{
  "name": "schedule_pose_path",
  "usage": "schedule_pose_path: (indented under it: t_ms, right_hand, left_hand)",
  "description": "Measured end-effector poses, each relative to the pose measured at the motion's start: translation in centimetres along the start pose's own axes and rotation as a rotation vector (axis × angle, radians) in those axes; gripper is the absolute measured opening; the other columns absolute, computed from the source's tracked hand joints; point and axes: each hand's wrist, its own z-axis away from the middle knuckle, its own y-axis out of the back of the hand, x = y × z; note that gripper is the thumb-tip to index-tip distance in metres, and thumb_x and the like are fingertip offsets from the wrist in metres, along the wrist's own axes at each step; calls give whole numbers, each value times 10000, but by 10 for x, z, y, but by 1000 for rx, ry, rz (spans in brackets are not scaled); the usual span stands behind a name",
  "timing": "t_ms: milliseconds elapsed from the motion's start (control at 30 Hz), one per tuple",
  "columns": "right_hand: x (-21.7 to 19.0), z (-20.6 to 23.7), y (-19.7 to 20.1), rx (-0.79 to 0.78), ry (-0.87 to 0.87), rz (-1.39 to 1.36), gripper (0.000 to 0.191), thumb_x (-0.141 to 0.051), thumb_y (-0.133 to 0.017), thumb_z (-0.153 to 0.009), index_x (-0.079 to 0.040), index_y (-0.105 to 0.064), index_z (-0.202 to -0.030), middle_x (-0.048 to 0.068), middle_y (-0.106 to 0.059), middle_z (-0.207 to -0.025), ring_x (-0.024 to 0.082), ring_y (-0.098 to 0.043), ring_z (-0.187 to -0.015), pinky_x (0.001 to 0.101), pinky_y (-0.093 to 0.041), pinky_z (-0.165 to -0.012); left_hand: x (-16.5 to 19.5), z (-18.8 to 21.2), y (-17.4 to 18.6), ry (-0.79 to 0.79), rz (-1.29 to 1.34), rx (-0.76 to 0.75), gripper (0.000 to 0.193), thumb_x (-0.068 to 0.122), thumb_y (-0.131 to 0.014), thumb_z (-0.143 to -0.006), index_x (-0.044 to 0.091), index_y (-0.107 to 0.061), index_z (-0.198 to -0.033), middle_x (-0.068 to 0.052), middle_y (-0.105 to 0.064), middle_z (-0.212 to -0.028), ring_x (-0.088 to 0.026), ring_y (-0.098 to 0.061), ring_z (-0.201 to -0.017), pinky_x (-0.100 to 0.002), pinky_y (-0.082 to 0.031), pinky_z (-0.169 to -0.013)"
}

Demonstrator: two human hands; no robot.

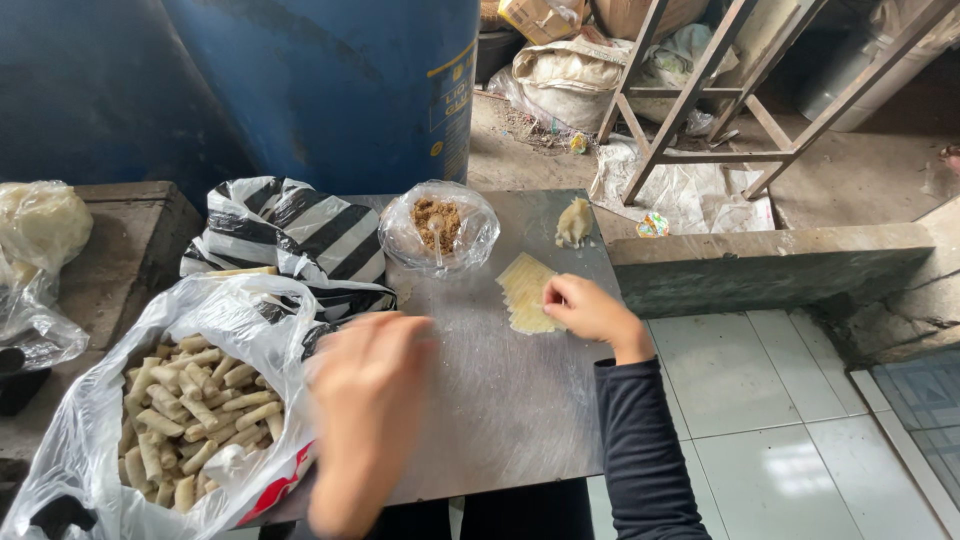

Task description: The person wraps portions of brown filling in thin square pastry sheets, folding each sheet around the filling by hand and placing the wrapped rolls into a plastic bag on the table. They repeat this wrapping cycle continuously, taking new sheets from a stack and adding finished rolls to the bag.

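My left hand [370, 400] is blurred over the metal tabletop [500, 400], beside a clear plastic bag [110, 400] holding several pale rolled pastries [195, 415]. Whether it holds anything I cannot tell. My right hand [590, 312], in a dark sleeve, rests its fingers on a stack of thin yellowish wrapper sheets [522, 285]. A clear bag of brown crumbly filling [437, 222] with a spoon in it sits beyond the wrappers. A small lump of pale dough or paste [573, 222] lies at the far right of the tabletop.
A black-and-white striped plastic bag [300, 235] lies behind the bag of rolls. A large blue drum [340, 80] stands at the back. A concrete ledge [770, 265] and white floor tiles [780, 430] are to the right. A metal frame [700, 90] stands beyond.
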Motion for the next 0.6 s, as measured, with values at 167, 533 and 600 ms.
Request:
schedule_pose_path:
  t_ms: [167,533,600]
  right_hand:
    - [12,4,17,102,-72,-458,66,-112,-669,-932,-55,-639,-946,-24,-641,-870,67,-582,-819,262,-496,-745]
    - [-10,-15,-5,289,44,-560,21,-83,-634,-966,-80,-613,-966,-36,-587,-879,49,-531,-778,254,-464,-687]
    - [-37,-19,-37,247,31,-330,66,-99,-663,-930,-60,-611,-942,-5,-585,-837,72,-516,-735,278,-469,-638]
  left_hand:
    - [31,-13,-132,41,182,-378,198,203,-761,-806,80,-697,-946,-114,-696,-904,-343,-664,-882,-474,-496,-749]
    - [6,-7,-202,237,541,-326,211,99,-618,-922,35,-692,-1109,-173,-755,-938,-334,-732,-855,-411,-563,-737]
    - [-23,-14,-196,489,742,-347,231,126,-586,-961,27,-670,-1152,-158,-759,-890,-262,-735,-778,-360,-575,-675]
